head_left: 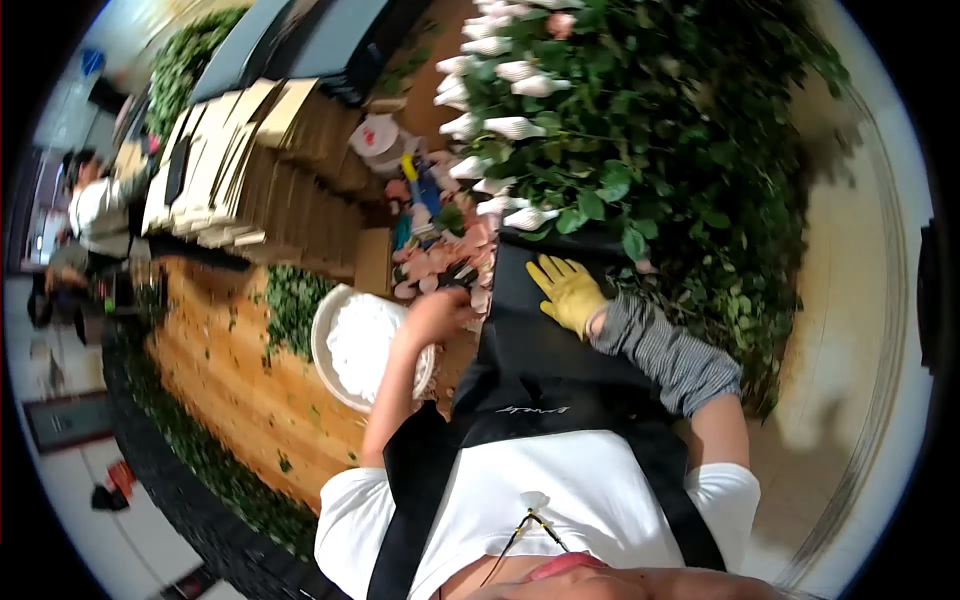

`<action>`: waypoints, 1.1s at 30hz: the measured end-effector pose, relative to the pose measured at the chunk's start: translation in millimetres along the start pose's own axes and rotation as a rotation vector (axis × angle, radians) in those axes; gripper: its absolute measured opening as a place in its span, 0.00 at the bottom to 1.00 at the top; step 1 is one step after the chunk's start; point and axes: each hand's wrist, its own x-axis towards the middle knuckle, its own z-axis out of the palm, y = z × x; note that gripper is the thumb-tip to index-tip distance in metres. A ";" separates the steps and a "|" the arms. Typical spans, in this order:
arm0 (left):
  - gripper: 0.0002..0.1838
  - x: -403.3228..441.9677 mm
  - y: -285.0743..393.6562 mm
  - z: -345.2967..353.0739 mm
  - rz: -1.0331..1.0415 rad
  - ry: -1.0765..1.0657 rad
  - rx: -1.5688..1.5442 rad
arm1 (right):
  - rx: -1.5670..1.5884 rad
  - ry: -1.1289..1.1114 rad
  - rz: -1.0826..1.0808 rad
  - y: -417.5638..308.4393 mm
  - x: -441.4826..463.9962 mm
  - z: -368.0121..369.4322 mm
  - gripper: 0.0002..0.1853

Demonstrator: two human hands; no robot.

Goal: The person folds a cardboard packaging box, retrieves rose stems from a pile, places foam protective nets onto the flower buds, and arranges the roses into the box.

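Note:
My right hand, in a yellow glove with a grey striped sleeve cover, lies with fingers spread on a black surface in front of my apron. Bare, my left hand is at the left edge of that surface, beside loose pink petals. Its fingers are curled; anything in them is too small or hidden to make out. Beyond my right hand lies a large heap of leafy rose stems. White netted flower heads line the heap's left side.
A white bucket filled with white material stands left of my left forearm. Stacked cardboard and a white tape roll are beyond it. Leaves litter the wooden floor. Another person is at the far left.

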 end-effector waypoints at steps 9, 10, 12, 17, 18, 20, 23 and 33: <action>0.25 45.5 -196.5 10.8 -0.452 0.779 0.493 | -0.100 -0.016 0.071 -5.8 5.9 11.8 0.42; 0.29 52.4 -190.9 15.9 -0.598 0.733 0.599 | -0.109 -0.035 0.080 -7.5 5.9 7.2 0.42; 0.34 60.2 -188.1 18.3 -0.697 0.739 0.556 | -0.115 -0.018 0.076 -7.4 6.2 7.8 0.42; 0.42 45.6 -188.9 15.4 -0.752 0.813 0.499 | -0.094 0.034 0.057 -5.8 5.5 8.7 0.42; 0.41 42.3 -190.0 14.4 -0.719 0.818 0.436 | -0.093 0.037 0.053 -6.6 4.7 7.7 0.42; 0.40 37.6 -191.5 13.1 -0.644 0.833 0.412 | -0.086 0.077 0.045 -5.8 3.4 10.5 0.42; 0.40 17.8 -180.1 4.4 -0.545 0.759 0.321 | -0.053 0.123 0.035 -4.9 0.1 12.9 0.42; 0.61 -6.5 -41.5 -14.1 0.058 -0.217 -1.123 | -0.020 0.087 0.062 -4.4 -2.8 12.7 0.42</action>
